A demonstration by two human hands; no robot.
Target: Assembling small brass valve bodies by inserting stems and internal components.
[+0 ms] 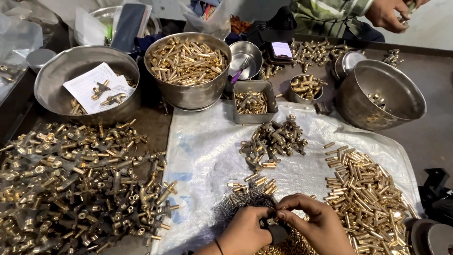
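1. Tabletop [439,137] is dark, worn metal, and most of the near part is covered by a crinkly white plastic sheet [212,156]. Brass parts are everywhere: a big heap of T-shaped brass fittings [80,184] on the left, a pile of brass tubes [368,193] on the right, and a darker clump of small fittings [273,139] in the middle of the sheet.
2. Along the far side sit steel bowls: one with a paper slip [87,82], one full of brass tubes [188,66], and a tipped bowl [380,94] that's almost empty. Another person's hand [389,14] and striped sleeve show at the top right.
3. The thing being worked on is a small brass fitting [270,222], right at the bottom centre, near a grey wad of steel wool [240,203]. It's mostly hidden by fingers, so I can't tell which way its long axis runs.
4. Left hand [245,231] is curled, fingertips pinched on the fitting from the left. Right hand [314,224] is closed on it from the right, thumb and forefinger meeting the left ones, so the fitting sits squeezed between both hands just above the sheet.
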